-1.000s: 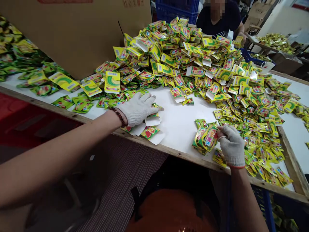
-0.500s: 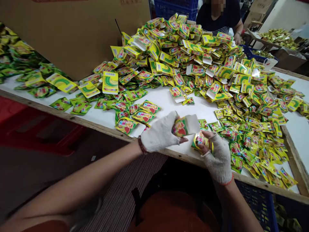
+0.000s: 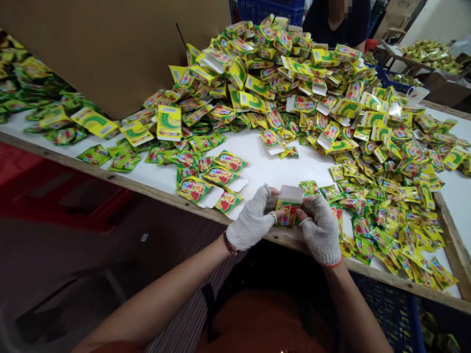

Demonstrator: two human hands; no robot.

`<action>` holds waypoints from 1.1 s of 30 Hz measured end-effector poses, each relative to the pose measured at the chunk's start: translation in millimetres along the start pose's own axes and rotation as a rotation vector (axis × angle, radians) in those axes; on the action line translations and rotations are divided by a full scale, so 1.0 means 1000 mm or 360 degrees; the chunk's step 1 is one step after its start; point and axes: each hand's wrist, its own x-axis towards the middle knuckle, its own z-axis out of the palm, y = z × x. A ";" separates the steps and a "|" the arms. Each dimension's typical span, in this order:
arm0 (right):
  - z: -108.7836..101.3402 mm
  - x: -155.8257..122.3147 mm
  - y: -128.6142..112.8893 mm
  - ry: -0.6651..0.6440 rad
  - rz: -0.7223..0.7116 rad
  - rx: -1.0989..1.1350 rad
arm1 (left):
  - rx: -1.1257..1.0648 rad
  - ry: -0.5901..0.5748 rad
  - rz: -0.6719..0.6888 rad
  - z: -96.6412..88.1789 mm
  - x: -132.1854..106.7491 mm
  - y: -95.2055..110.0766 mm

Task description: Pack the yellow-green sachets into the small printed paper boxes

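Note:
Both my hands wear white fingerless gloves and meet over the table's near edge. My left hand (image 3: 253, 220) and my right hand (image 3: 321, 226) are closed on a small yellow-green carton (image 3: 289, 206) with its white top flap up. Whether sachets are inside the carton is hidden by my fingers. Flat folded cartons (image 3: 211, 179) lie just left of my left hand. Loose green-yellow sachets (image 3: 382, 220) are scattered right of my right hand.
A tall heap of cartons and sachets (image 3: 287, 73) covers the far half of the white table (image 3: 265, 166). A wooden rim (image 3: 121, 179) edges the table. A cardboard sheet (image 3: 117, 49) stands at the back left. Another person (image 3: 340, 19) stands behind the heap.
My left hand lifted a carton from the flat pile and carried it right. My right hand picked up sachets. Both hands have come together on the carton at the table's edge.

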 end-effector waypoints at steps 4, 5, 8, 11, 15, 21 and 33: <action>-0.005 0.002 -0.002 -0.0050 -0.0175 -0.0234 | 0.0383 -0.0149 0.0190 -0.011 -0.002 0.002; -0.006 0.003 -0.003 -0.0050 -0.0238 -0.0287 | 0.0445 -0.0214 0.0211 -0.013 -0.001 0.005; -0.009 0.008 -0.008 -0.0053 -0.0262 -0.0387 | 0.0444 -0.0289 0.0211 -0.014 0.003 0.011; -0.009 0.011 -0.010 -0.0055 -0.0118 -0.0328 | 0.0229 -0.0140 0.0075 -0.008 0.007 0.012; -0.010 0.012 -0.009 -0.0072 -0.0132 -0.0278 | 0.0065 -0.0087 -0.0070 -0.004 0.010 0.011; -0.015 0.009 -0.018 -0.0190 -0.0376 -0.0440 | 0.0524 -0.0212 0.0167 -0.016 0.010 0.031; -0.018 0.014 -0.033 -0.0238 0.0008 -0.0218 | 0.0573 -0.0455 -0.0011 -0.026 0.022 0.053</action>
